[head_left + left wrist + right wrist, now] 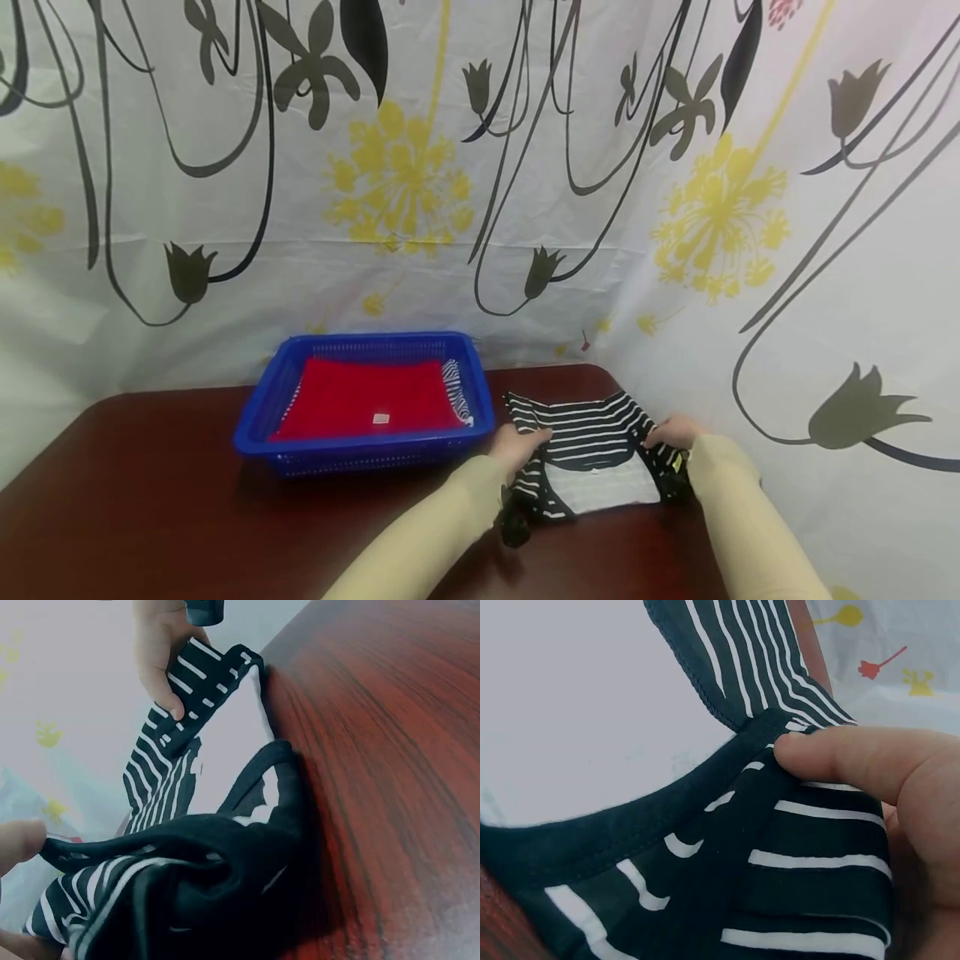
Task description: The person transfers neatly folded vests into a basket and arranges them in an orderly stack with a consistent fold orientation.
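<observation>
A black-and-white striped garment (588, 429) with a white panel lies spread over the right part of the table, its kind not certain. My left hand (517, 446) grips its left edge, and in the left wrist view the thumb (21, 841) and a finger pinch a dark fold of cloth. At the opposite edge my right hand (677, 433) holds the fabric. Up close, the right thumb (817, 754) presses on the striped band beside the white panel (577, 705), with the other fingers partly hidden behind the cloth.
A blue plastic basket (258, 446) stands left of the garment, holding a folded red cloth (367, 396) with a small white label and a striped piece at its right side. Behind the dark brown table (135, 492) hangs a white floral curtain (300, 250), which also runs along the right side.
</observation>
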### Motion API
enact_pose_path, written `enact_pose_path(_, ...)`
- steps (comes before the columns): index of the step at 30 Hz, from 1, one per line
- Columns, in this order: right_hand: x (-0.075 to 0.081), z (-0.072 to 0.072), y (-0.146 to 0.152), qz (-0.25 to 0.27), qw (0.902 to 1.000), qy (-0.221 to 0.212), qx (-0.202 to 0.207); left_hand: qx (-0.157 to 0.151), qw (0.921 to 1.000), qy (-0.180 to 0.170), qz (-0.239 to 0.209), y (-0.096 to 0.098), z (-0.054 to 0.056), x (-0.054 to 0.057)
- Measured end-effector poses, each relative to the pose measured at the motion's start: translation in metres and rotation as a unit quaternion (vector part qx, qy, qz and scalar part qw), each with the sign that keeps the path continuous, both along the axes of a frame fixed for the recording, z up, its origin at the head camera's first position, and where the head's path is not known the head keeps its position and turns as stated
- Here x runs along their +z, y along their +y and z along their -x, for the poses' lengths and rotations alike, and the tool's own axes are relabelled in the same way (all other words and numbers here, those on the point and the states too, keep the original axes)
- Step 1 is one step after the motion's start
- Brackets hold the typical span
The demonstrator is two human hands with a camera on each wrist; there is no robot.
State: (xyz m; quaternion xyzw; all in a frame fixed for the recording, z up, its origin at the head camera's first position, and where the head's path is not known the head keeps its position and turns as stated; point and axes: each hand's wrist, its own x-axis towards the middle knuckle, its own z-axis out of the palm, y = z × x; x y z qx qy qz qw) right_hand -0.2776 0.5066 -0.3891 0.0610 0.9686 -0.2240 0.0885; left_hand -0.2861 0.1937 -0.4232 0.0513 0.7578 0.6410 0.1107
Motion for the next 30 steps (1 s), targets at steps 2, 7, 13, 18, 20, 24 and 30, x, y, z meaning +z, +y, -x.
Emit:
enact_pose_path(2,-0.001,-0.001,0.000,-0.006,1.0000,-0.007,-0.001,-0.007,1.0000,0.006,0.003,-0.002,-0.003,-0.002)
enact_pose_path(7,-0.007,0.001,0.003,-0.006,0.9996,-0.026,-0.008,-0.022,0.9996,0.014,0.008,-0.003,-0.007,-0.005)
enact_pose_path(13,-0.009,0.003,0.002,-0.022,0.9990,-0.036,0.016,-0.027,0.9993,0.003,0.025,-0.003,-0.006,-0.011)
enact_pose_path(18,-0.005,-0.001,0.001,-0.030,0.9981,-0.037,0.040,-0.027,0.9994,0.005,0.021,-0.003,-0.007,-0.010)
enact_pose_path(20,-0.002,-0.003,0.002,-0.032,0.9977,-0.039,0.046,-0.028,0.9994,0.008,0.020,-0.002,-0.007,-0.008)
enact_pose_path(24,0.002,-0.007,0.005,-0.037,0.9977,-0.031,0.046,-0.028,0.9994,0.014,0.013,-0.001,-0.007,-0.002)
enact_pose_path(30,0.007,-0.011,0.008,-0.032,0.9988,-0.009,0.037,-0.027,0.9992,0.027,0.015,0.000,-0.006,0.001)
